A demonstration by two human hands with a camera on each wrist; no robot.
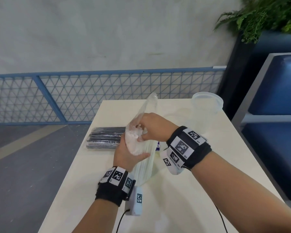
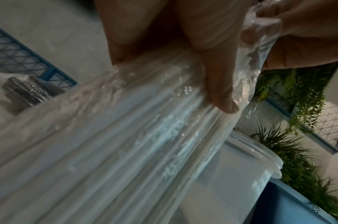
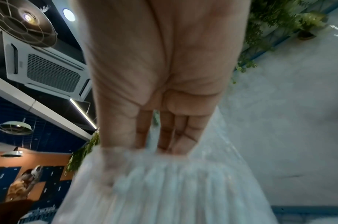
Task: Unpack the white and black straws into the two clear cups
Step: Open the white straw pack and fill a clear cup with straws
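Note:
A clear plastic bag of white straws (image 1: 144,163) stands tilted on the white table (image 1: 191,190). My left hand (image 1: 129,153) grips the bag around its upper part, thumb across the front. My right hand (image 1: 149,130) reaches into the bag's open top, fingers curled on the straw ends. In the left wrist view the bag of white straws (image 2: 145,151) fills the frame under my thumb (image 2: 217,91). In the right wrist view my fingers (image 3: 164,133) dip into the bag's mouth (image 3: 164,181). A sealed pack of black straws (image 1: 106,137) lies flat to the left. A clear cup (image 1: 207,106) stands at the far right.
The table ends close to the left of the black straws and just right of the cup. A blue mesh fence (image 1: 91,96) and grey wall are behind. A blue bench (image 1: 275,123) and a plant (image 1: 267,15) sit to the right. Cables trail off my wrist bands.

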